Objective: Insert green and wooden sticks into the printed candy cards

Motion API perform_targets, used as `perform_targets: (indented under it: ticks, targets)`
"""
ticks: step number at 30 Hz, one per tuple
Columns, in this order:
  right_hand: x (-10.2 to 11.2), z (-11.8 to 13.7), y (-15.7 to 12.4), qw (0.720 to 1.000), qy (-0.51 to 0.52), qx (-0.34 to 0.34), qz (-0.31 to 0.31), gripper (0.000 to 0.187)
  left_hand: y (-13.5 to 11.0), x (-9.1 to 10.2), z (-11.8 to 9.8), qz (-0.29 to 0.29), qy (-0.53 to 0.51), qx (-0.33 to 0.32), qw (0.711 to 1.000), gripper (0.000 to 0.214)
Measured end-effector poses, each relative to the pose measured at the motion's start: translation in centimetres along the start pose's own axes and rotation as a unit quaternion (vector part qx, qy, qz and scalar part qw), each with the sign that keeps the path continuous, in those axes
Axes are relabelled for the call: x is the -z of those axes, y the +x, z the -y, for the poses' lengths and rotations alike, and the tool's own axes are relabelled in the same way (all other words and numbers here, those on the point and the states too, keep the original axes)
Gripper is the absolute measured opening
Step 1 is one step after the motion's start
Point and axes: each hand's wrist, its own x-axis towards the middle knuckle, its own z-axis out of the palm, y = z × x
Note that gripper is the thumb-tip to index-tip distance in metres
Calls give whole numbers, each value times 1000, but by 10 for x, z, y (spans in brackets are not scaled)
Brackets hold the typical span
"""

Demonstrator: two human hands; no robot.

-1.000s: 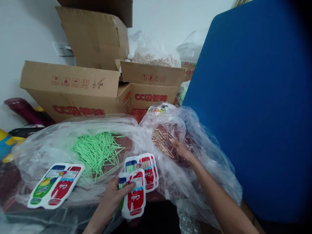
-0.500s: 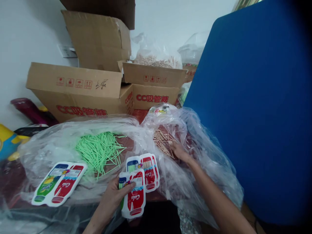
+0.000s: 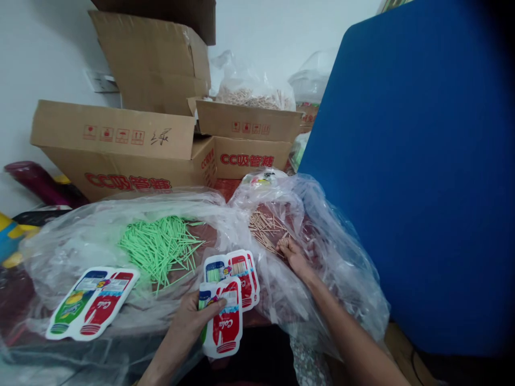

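My left hand [image 3: 192,320] grips a bottle-shaped pouch [image 3: 223,321], red "Cola" on one half and green on the other, low in the middle of the view. My right hand [image 3: 295,256] reaches into a clear plastic bag [image 3: 322,252], its fingers pinching tan sticks [image 3: 265,230] from a loose pile inside. Just beyond the held pouch lie more of the same pouches [image 3: 233,271]. To the left, a heap of green sticks [image 3: 161,246] rests on another clear bag.
A flat double pouch [image 3: 90,303] lies at the left. Several cardboard boxes [image 3: 116,147] with red print stand behind, and a bag of tan sticks [image 3: 251,96] sits on one. A big blue panel [image 3: 414,161] fills the right side.
My right hand has drawn back slightly toward me over the tan sticks and closed on a few. My left hand keeps its hold on the pouch.
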Motion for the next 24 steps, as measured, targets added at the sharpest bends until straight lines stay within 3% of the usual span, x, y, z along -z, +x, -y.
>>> perform_targets:
  ticks: [6, 11, 14, 16, 20, 24]
  targets:
    - [2, 8, 3, 986, 158, -15, -56, 36, -1, -4, -5, 16, 24, -3, 1000, 21]
    - [4, 61, -4, 954, 295, 5, -60, 35, 6, -19, -17, 63, 22, -13, 998, 22]
    - [-13, 102, -26, 881, 472, 9, -9, 22, 13, -29, -23, 81, 10, -24, 996, 21]
    - [-30, 123, -43, 860, 510, 17, 2, 16, 16, -33, -26, 90, 3, -30, 995, 19]
    - [-62, 148, -68, 849, 527, 40, 32, 12, 17, -34, -28, 100, -16, -40, 994, 13]
    - [-79, 155, -75, 850, 521, 59, 53, 10, 13, -33, -31, 120, -33, -58, 990, 15]
